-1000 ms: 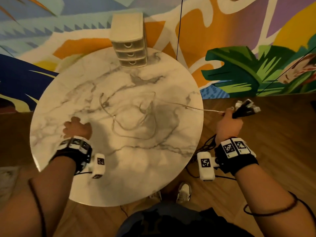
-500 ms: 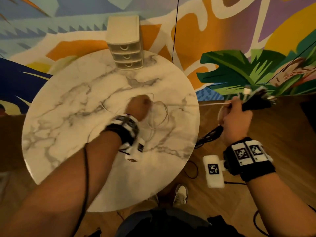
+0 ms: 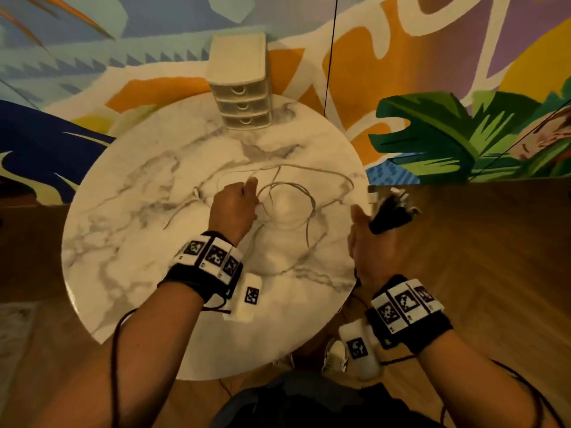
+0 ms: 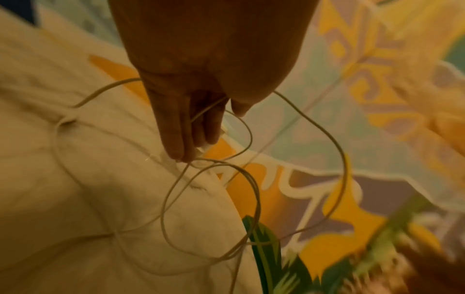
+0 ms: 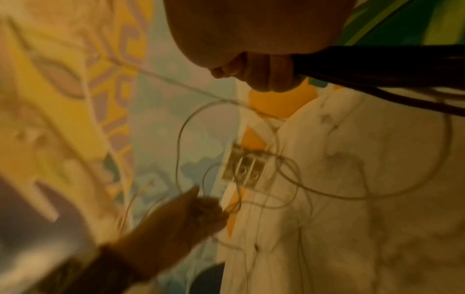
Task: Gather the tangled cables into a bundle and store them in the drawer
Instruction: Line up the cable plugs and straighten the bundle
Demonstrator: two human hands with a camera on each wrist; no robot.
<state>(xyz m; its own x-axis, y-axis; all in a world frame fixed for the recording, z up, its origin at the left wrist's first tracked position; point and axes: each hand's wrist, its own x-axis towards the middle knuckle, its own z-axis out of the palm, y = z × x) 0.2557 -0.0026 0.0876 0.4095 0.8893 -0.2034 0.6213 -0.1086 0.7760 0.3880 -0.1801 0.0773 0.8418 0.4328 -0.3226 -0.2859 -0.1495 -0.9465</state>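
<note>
A thin white cable [image 3: 296, 193] lies in tangled loops in the middle of the round marble table [image 3: 129, 248]. My left hand [image 3: 251, 197] is over the loops and pinches a few strands; in the left wrist view its fingers [image 4: 183, 143] curl round the white cable [image 4: 254, 191], which hangs in loops below them. My right hand [image 3: 369, 231] is off the table's right edge, gripping a bundle of black cables [image 3: 390, 217] with white plugs at its tip. The three-drawer white unit [image 3: 242, 98] stands at the table's far edge, drawers closed.
A painted mural wall rises right behind the table. Wooden floor lies to the right. Black wires trail from both wrist bands, and a thin black cord hangs down the wall behind the drawer unit. My shoes show under the table's near edge.
My left hand went from the table's left side to the middle and took hold of the white loops. My right hand came back toward the table edge, and the stretched white cable went slack.
</note>
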